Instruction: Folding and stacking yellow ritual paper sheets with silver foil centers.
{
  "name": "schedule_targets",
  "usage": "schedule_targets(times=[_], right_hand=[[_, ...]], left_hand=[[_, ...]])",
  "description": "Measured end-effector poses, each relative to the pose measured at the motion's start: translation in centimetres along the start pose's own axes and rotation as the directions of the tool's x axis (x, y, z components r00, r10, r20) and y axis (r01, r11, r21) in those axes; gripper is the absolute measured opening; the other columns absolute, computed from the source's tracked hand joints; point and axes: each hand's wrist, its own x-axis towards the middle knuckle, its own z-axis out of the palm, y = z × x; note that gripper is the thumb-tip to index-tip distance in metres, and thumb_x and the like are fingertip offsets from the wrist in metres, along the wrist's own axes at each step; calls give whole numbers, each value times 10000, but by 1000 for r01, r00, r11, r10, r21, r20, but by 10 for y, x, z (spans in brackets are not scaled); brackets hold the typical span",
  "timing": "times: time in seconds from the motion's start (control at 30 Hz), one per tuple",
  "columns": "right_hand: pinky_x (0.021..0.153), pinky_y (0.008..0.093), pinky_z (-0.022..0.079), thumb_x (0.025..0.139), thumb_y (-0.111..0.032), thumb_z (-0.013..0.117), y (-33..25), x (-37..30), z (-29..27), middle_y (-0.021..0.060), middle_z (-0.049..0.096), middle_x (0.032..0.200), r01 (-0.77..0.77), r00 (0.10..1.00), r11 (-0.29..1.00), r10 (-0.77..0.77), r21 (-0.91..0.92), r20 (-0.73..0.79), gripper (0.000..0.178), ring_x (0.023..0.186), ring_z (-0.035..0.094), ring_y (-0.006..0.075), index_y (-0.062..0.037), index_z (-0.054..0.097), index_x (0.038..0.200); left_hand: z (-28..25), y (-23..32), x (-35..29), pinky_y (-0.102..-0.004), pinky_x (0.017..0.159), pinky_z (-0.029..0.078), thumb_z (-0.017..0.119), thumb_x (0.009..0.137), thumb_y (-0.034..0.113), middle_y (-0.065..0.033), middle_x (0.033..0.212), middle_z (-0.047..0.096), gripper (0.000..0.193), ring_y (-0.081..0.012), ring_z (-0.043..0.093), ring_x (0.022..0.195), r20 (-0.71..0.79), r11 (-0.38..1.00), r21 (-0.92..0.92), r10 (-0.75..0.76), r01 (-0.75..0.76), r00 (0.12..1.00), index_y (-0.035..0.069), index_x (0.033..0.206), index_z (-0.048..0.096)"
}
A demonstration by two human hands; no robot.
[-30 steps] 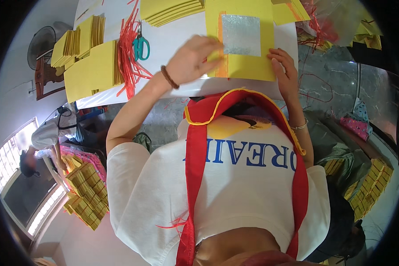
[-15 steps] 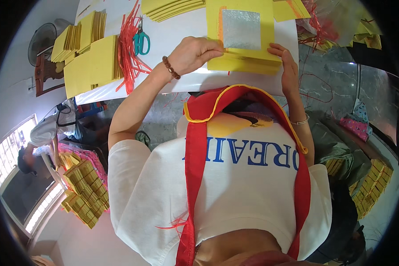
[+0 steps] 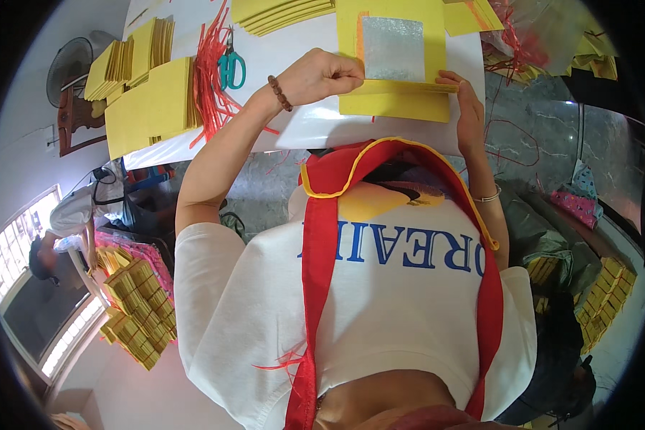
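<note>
A stack of yellow paper (image 3: 401, 107) lies on the white table, with a silver foil square (image 3: 393, 49) and an orange strip beside it on its top sheet. A narrow fold of the paper stands across the lower part of the stack. At the left end of this fold, my left hand (image 3: 333, 74) pinches the paper between bent fingers and thumb. My right hand (image 3: 467, 104) grips the fold's other end, fingertips on the far side. Red plastic strips (image 3: 208, 79) and teal-handled scissors (image 3: 231, 68) lie left of my left hand.
Stacks of folded yellow paper (image 3: 150, 104) stand on the table's left side, more (image 3: 283, 14) at its far edge. A person (image 3: 75, 215) bends over bundled yellow paper (image 3: 140, 308) at the left. More bundles (image 3: 604, 301) sit at the right, near a clear plastic bag (image 3: 552, 29).
The lower edge of the paper has been lifted and turned up into a narrow fold. My left hand has risen slightly away from me, still pinching the paper; my right hand stays at the right edge.
</note>
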Motion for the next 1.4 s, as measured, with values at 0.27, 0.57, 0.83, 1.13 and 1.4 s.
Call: schedule_targets(times=[0.27, 0.57, 0.83, 1.13, 1.4], right_hand=[[920, 266, 339, 964, -265, 336, 5, 2, 0, 74, 569, 1054, 45, 999, 998, -43, 49, -33, 378, 1021, 482, 137, 13, 565, 1081], [952, 283, 330, 921, -201, 434, 12, 0, -4, 68, 512, 1181, 142, 988, 990, -142, -6, 54, 306, 1100, 461, 158, -9, 533, 1137], [862, 265, 406, 789, -60, 620, 14, 6, 1, 85, 537, 1059, 139, 990, 989, -140, -40, -21, 233, 982, 522, 177, -1, 565, 1008], [936, 345, 349, 696, -43, 651, -5, 15, -11, 83, 518, 1178, 435, 884, 748, -460, -501, 81, 367, 1100, 486, 268, -100, 592, 1054], [903, 360, 326, 715, -193, 636, -24, -7, -23, 4, 608, 1078, 637, 770, 553, -437, -537, 465, 278, 1086, 527, 209, -156, 627, 990]], left_hand=[[-3, -10, 7, -217, 609, 411, 550, 821, 149, 0, 690, 560, 178, -59, 487, 650, 49, 987, -160, -19, 27, 999, -14, 865, 607], [-4, -10, 11, -216, 602, 400, 547, 810, 158, 19, 659, 535, 175, -49, 466, 635, 43, 964, -260, -46, 56, 998, -9, 823, 597], [-4, -8, -5, -342, 822, 390, 681, 746, 277, -81, 1089, 579, 437, -246, 494, 1013, -122, 916, 181, 382, -358, 916, 107, 1133, 567], [23, -11, -5, -342, 799, 394, 545, 705, 70, -47, 1046, 579, 414, -220, 522, 969, -281, 620, 776, 505, -116, 816, 148, 1110, 578], [42, 18, -35, -287, 730, 411, 545, 691, 80, -23, 917, 600, 332, -153, 561, 860, -233, 722, 648, 489, -241, 840, 130, 1018, 581]])
